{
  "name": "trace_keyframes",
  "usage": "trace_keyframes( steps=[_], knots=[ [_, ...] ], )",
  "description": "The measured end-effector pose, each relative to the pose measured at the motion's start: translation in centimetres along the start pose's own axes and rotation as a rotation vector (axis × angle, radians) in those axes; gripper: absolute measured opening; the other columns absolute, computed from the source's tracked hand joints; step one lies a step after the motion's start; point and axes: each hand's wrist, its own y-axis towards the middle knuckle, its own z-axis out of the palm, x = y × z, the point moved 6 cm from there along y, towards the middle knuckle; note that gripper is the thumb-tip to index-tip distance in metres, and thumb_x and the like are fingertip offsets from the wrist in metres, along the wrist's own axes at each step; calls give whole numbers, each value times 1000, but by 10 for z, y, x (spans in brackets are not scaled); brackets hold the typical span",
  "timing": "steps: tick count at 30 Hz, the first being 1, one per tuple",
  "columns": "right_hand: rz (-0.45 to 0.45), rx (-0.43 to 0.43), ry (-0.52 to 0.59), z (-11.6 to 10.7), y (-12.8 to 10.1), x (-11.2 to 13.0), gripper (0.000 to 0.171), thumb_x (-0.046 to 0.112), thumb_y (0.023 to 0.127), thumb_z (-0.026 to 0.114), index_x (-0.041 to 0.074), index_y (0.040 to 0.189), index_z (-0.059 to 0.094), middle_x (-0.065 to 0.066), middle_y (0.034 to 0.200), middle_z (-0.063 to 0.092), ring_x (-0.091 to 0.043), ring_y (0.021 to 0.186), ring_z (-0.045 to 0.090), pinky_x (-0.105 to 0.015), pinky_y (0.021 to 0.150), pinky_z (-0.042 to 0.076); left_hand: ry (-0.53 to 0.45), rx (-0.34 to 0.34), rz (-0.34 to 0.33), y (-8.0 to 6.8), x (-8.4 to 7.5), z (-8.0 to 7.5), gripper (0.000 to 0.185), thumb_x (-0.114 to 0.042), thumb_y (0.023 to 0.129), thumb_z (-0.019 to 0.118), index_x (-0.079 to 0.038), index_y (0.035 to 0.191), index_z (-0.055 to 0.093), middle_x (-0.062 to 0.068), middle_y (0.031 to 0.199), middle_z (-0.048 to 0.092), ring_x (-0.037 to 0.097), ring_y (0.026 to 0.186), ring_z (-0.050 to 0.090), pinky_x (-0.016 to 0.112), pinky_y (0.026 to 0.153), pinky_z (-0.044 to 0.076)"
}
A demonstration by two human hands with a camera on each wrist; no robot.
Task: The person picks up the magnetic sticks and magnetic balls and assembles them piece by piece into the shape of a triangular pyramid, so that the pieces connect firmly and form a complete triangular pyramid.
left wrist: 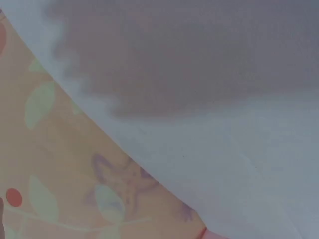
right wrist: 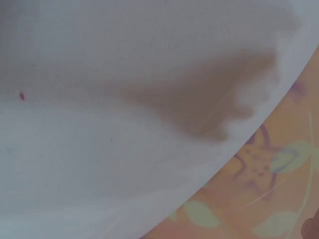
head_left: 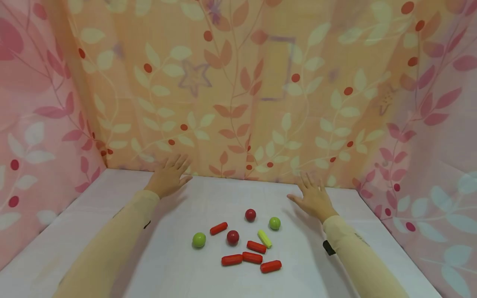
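Note:
Both hands are held out over the far part of the white table, fingers straight and spread, with nothing in them. The left hand (head_left: 168,178) is at the far left and the right hand (head_left: 312,198) at the far right. Between and nearer than the hands lie two dark red balls (head_left: 232,237), two green balls (head_left: 199,240), several red ridged sticks (head_left: 232,260) and one yellow-green stick (head_left: 265,239). Nearest the right hand is the right-hand green ball (head_left: 275,223). The wrist views show mostly hand shadows on the cloth, with a fingertip (right wrist: 310,229) at the right wrist view's corner.
A white cloth covers the table (head_left: 167,273). An orange-yellow leaf-patterned curtain (head_left: 238,107) hangs along its back edge. Pink patterned curtains close off the left side (head_left: 33,124) and the right side (head_left: 439,165).

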Motion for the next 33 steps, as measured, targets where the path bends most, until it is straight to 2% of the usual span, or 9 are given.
trace_keyframes(
  steps=[5,11,18,25,33],
  knots=[
    [-35,0,1,-4,-1,13,79,57,96,52,5,153,36,-19,164,22,-40,152,18,-67,120,6,-14,5,22,0,-6,-2,67,-44,103,45,-9,157,26,14,165,23,38,153,18,60,122,14],
    [-101,12,1,-4,-1,33,82,58,96,51,9,157,27,-17,165,22,-37,153,17,-64,121,6,6,-5,51,-2,-12,-6,68,-43,102,47,-8,157,26,15,164,25,38,152,20,60,122,14],
    [-139,15,15,-4,-2,43,84,57,95,52,11,159,22,-13,166,20,-34,155,14,-62,122,7,-4,-3,77,-4,-20,-5,68,-44,102,47,-9,157,27,13,164,26,37,152,22,61,122,14],
    [-183,31,-4,-2,-10,57,81,57,95,52,9,156,29,-14,164,24,-35,153,22,-64,121,7,9,-71,146,-15,-27,-10,66,-39,99,55,-6,153,36,16,160,34,39,148,31,61,119,22],
    [-224,43,-14,-1,-16,69,79,58,95,51,11,156,32,-12,165,24,-34,152,24,-62,122,10,-1,-55,174,-21,-35,-5,67,-40,99,55,-6,154,34,16,161,33,39,148,32,61,120,20]
  ],
)
